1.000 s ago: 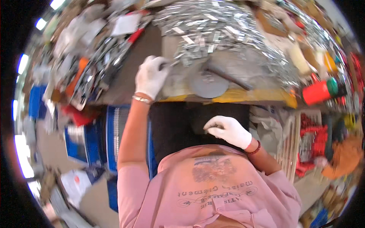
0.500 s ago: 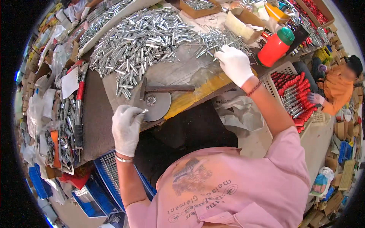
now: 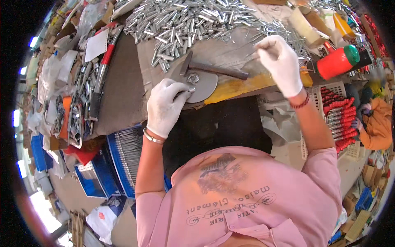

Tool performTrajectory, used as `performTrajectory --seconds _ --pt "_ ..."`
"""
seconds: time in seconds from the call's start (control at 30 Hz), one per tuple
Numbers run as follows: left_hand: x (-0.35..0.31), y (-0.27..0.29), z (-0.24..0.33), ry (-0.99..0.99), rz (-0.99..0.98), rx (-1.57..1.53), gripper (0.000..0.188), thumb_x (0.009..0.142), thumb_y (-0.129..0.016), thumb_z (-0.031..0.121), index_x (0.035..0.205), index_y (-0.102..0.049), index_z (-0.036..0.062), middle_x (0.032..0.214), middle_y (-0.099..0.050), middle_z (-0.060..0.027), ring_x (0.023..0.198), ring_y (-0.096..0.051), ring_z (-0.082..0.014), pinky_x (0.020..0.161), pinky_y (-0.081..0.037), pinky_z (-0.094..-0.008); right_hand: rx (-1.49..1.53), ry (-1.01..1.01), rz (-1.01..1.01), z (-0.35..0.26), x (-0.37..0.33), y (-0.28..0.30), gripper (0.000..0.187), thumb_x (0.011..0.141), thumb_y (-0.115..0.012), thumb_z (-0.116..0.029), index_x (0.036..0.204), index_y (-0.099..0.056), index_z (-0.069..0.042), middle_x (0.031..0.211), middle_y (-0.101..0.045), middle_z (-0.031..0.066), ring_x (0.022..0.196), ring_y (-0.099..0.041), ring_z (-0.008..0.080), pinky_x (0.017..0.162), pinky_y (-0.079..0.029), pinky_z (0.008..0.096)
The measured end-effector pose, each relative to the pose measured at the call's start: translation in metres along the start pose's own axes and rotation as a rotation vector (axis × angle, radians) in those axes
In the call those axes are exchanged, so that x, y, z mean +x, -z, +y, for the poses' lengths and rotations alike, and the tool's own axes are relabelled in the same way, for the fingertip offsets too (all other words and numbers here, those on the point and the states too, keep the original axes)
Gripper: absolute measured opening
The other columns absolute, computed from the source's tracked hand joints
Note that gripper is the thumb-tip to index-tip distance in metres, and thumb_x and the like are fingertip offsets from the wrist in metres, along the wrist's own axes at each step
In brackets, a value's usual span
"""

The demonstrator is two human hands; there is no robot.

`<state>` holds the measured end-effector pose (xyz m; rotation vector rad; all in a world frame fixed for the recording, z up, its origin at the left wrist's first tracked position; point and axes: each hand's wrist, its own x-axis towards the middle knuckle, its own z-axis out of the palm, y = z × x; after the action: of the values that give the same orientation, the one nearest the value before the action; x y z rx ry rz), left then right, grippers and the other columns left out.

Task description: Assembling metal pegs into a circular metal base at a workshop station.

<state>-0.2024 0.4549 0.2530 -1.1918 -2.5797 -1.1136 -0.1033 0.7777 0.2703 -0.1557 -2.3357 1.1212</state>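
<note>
My left hand, in a white glove, is closed at the near edge of a round grey metal disc. Between its thumb and forefinger the bright end of a small metal sleeve shows. A hammer with a dark wooden handle lies across the disc, beside a small ring-shaped metal piece. My right hand, gloved too, is raised over the bench with fingertips pinched, near scattered thin metal pins. Whatever it holds is too small to make out.
A heap of metal sleeves covers the back of the bench. To the right stand a red bottle with a green cap and a crate of red-handled parts; a person in orange sits beyond. Tools lie left, above blue bins.
The view has shifted, so the bench appears higher and further right. My right hand has come away from the pins, fingertips pinched. My left hand still holds the small sleeve by the disc.
</note>
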Motion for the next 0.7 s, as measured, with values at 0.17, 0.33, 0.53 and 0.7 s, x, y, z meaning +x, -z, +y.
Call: performTrajectory --seconds 0.17,0.33,0.53,0.7 --pt "-0.003 -0.007 -0.006 0.015 0.04 -0.012 0.007 0.083 -0.08 0.011 0.089 -0.076 0.0086 0.086 -0.066 -0.0093 0.086 -0.066 -0.0313 0.077 -0.052 -0.0408 0.334 -0.218 -0.264 -0.033 -0.029 -0.073 0.016 0.097 -0.06 0.007 0.11 -0.063 -0.002 0.103 -0.07 0.0037 0.094 -0.074 0.0134 0.082 -0.06 0.028" --pt "-0.01 -0.001 -0.002 0.109 0.054 -0.085 0.009 0.083 -0.081 0.009 0.09 -0.076 0.0082 0.087 -0.066 -0.0095 0.085 -0.066 -0.0307 0.075 -0.052 -0.0399 -0.242 0.252 -0.363 -0.038 -0.03 -0.077 0.01 0.091 -0.07 -0.004 0.1 -0.074 -0.008 0.093 -0.067 0.0071 0.088 -0.07 0.027 0.079 -0.057 0.0382" --pt "-0.011 -0.001 -0.005 0.091 0.065 -0.079 0.01 0.082 -0.083 0.008 0.09 -0.076 0.0077 0.086 -0.066 -0.0098 0.084 -0.066 -0.0299 0.073 -0.053 -0.039 -0.444 0.391 -0.375 -0.039 -0.032 -0.083 0.012 0.08 -0.071 -0.006 0.09 -0.073 -0.013 0.089 -0.061 0.0056 0.091 -0.064 0.0279 0.08 -0.055 0.0396" --pt "-0.012 -0.006 -0.01 0.113 0.065 -0.123 0.01 0.082 -0.083 0.009 0.09 -0.077 0.0079 0.087 -0.066 -0.0101 0.083 -0.066 -0.03 0.073 -0.053 -0.0388 -0.42 0.457 -0.315 -0.038 -0.032 -0.086 0.014 0.077 -0.072 -0.005 0.088 -0.072 -0.013 0.088 -0.06 0.0047 0.088 -0.063 0.0271 0.079 -0.054 0.0395"
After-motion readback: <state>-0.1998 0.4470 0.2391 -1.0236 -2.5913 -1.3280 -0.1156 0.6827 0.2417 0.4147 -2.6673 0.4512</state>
